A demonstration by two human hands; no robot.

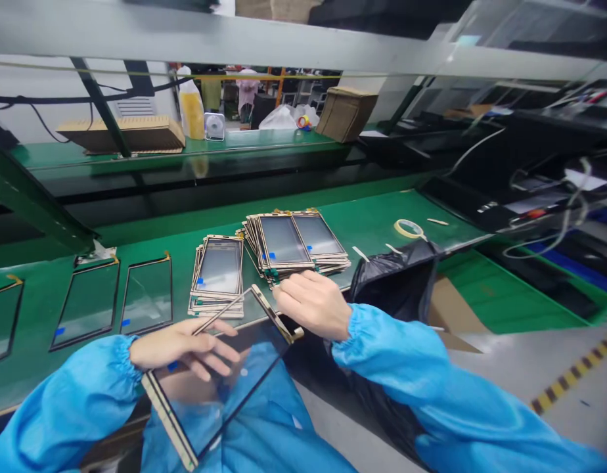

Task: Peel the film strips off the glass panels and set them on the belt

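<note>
The left hand (185,347) has one framed glass panel (244,381) in its grip; the right hand (313,305) is curled, contents unclear. Three single panels (146,292) and three panel stacks (219,266) lie on the desk (375,222).

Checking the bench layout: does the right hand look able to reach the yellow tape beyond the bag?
Probably yes: nothing covers the tape, and the bag seems low enough to reach over. The right hand, beside the panel, may need to move off first.
</note>
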